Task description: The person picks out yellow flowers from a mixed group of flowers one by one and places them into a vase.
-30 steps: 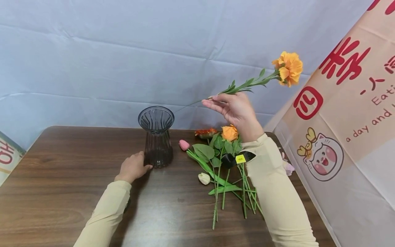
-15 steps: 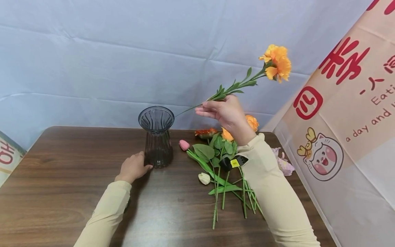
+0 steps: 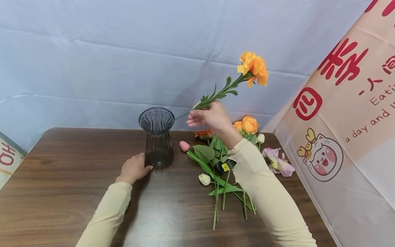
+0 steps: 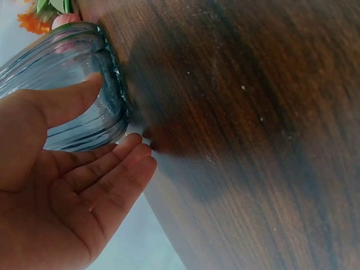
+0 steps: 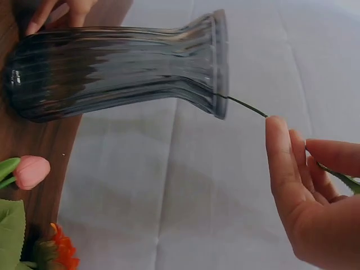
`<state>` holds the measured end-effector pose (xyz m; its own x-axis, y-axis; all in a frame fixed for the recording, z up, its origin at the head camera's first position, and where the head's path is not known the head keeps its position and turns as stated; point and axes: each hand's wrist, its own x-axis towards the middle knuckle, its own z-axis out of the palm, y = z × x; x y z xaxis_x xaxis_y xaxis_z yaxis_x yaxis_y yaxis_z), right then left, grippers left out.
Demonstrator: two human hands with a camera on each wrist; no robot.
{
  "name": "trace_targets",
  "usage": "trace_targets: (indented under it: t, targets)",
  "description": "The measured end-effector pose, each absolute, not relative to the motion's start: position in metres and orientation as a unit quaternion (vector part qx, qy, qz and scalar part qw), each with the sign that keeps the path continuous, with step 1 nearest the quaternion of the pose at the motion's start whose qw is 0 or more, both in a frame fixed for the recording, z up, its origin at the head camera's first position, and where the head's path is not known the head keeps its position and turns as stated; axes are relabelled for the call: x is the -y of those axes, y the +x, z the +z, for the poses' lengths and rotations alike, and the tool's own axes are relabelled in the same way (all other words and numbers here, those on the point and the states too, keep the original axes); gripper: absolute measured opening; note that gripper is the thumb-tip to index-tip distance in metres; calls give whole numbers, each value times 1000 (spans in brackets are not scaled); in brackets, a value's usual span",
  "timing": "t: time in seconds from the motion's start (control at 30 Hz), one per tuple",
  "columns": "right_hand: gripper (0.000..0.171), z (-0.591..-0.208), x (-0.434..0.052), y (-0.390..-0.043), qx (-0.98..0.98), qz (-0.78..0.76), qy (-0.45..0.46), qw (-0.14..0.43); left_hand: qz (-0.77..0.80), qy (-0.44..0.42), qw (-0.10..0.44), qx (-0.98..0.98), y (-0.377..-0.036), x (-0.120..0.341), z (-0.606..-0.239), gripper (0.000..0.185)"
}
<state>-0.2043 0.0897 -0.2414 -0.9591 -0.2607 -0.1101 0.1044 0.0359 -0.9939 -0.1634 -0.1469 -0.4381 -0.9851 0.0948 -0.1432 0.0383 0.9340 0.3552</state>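
Note:
A grey ribbed glass vase point(image 3: 158, 147) stands upright near the table's back edge. My left hand point(image 3: 133, 168) is at its base; in the left wrist view, the thumb lies across the glass and the fairly straight fingers reach along its other side. My right hand point(image 3: 211, 118), right of the vase and above the table, pinches the thin stem of an orange carnation point(image 3: 254, 69) between thumb and fingers. The bloom points up to the right. In the right wrist view, the lower end of the stem point(image 5: 246, 105) meets the vase's rim.
Right of the vase lies a pile of flowers: a pink tulip point(image 3: 184, 146), a white tulip point(image 3: 204, 179), orange roses point(image 3: 250, 125) and a pale purple flower point(image 3: 279, 163). My right forearm hangs over part of it. Pale cloth backs the table point(image 3: 77, 161); a printed banner point(image 3: 348, 103) stands at right.
My right hand has moved left and slightly down with the carnation, bringing its stem end to the vase's rim and its bloom leftward. The left hand and the vase have stayed put.

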Motion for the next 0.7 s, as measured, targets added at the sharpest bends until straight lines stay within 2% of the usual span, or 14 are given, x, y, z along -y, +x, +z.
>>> trace_targets:
  t: [0.37, 0.7]
  targets:
    - [7, -258, -76, -206, -729, -660, -86, 160, 179, 31, 82, -980, -161, 146, -437, 57]
    - [16, -269, -78, -209, -764, -602, -77, 219, 182, 33, 77, -980, -162, 147, -438, 59]
